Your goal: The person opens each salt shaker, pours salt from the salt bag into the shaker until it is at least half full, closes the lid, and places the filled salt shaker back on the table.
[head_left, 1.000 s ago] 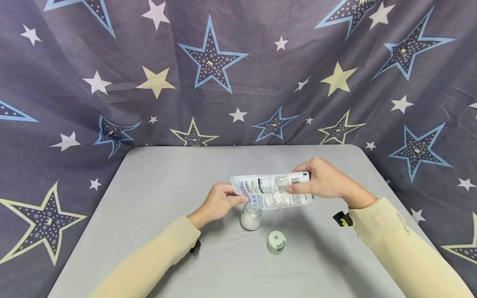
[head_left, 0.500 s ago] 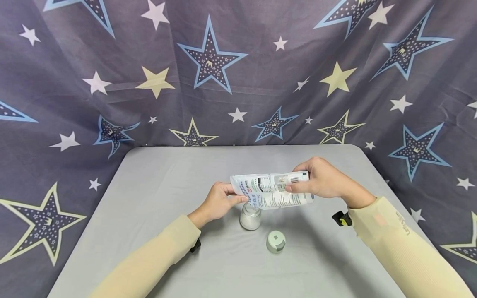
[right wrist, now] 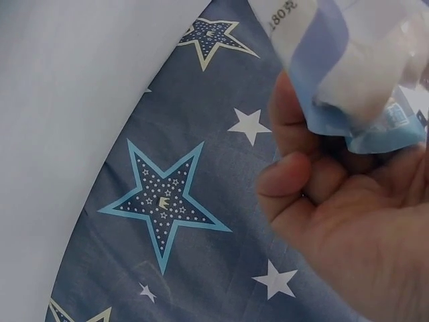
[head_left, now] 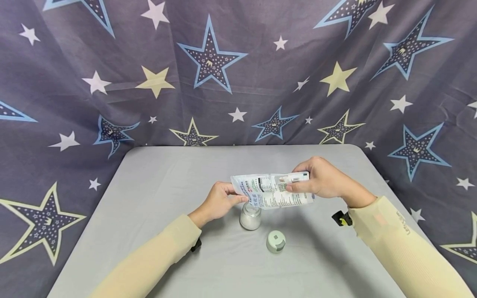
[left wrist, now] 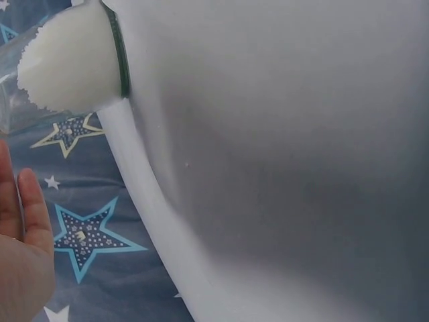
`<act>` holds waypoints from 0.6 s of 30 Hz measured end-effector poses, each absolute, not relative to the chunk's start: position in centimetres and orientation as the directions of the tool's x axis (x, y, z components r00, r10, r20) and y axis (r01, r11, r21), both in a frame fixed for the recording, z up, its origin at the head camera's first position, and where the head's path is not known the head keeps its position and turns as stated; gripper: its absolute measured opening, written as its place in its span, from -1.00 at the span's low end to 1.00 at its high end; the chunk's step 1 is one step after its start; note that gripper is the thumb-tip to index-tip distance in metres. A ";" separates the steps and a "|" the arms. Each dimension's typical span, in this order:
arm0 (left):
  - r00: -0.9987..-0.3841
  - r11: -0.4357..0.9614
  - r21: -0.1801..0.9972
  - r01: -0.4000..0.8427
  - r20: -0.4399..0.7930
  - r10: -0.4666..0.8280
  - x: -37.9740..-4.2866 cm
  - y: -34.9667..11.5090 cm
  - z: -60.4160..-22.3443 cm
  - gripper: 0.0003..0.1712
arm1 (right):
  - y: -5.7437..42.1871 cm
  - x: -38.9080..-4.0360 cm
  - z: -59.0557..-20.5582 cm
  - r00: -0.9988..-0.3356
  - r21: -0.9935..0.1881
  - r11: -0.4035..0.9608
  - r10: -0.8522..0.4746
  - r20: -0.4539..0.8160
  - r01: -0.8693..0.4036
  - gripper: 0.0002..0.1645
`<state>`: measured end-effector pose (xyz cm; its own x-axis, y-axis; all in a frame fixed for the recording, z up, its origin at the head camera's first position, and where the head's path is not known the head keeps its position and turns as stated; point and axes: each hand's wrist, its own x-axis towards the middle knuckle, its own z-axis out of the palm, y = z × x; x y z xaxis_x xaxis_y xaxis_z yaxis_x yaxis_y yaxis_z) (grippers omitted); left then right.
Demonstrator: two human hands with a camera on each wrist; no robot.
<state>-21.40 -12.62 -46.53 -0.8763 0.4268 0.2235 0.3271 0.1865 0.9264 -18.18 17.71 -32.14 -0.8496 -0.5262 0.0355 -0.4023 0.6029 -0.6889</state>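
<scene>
A blue and white printed plastic packet (head_left: 273,190) is tipped sideways above the table, its left end over the mouth of a small glass jar (head_left: 250,218). My right hand (head_left: 320,180) grips the packet's right end, the thumb on its printed face. At the other end my left hand (head_left: 220,200) pinches the packet's edge just above the jar. White granules fill much of the jar (left wrist: 74,64) in the left wrist view, which also has a green band at its base. In the right wrist view, white contents show through the packet (right wrist: 362,74) near its blue end.
A pale green round lid (head_left: 276,242) rests on the grey-covered table (head_left: 179,174), in front and to the right of the jar. Behind the table hangs a dark curtain (head_left: 123,103) printed with stars.
</scene>
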 end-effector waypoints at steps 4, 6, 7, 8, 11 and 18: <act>-0.872 0.174 0.929 0.326 0.225 0.435 -21.3 -12.6 -46.4 -0.89 | 17.7 -18.2 -32.1 -0.845 -0.692 0.594 -0.533 0.044 -0.410 -0.90; -0.872 0.171 0.930 0.325 0.225 0.435 -21.3 -12.6 -46.5 -0.89 | 17.7 -18.2 -32.0 -0.845 -0.686 0.597 -0.532 0.047 -0.415 -0.90; -0.872 0.171 0.930 0.325 0.225 0.434 -21.3 -12.6 -46.5 -0.89 | 17.7 -18.2 -32.0 -0.846 -0.681 0.601 -0.531 0.051 -0.418 -0.90; -0.873 0.170 0.931 0.325 0.225 0.434 -21.3 -12.5 -46.5 -0.88 | 17.7 -18.2 -31.9 -0.847 -0.673 0.608 -0.529 0.052 -0.421 -0.90; -0.875 0.163 0.934 0.317 0.222 0.431 -21.4 -12.5 -46.6 -0.87 | 17.6 -18.2 -31.8 -0.854 -0.648 0.634 -0.518 0.049 -0.421 -0.89; -0.879 0.150 0.944 0.293 0.204 0.432 -21.4 -12.5 -46.8 -0.85 | 17.5 -18.3 -31.6 -0.863 -0.630 0.659 -0.505 0.036 -0.411 -0.85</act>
<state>-21.42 -12.50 -46.84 -0.8785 0.4321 0.2037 0.2927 0.1500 0.9444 -18.27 17.45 -31.61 -0.8627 -0.5045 0.0357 -0.4114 0.6590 -0.6297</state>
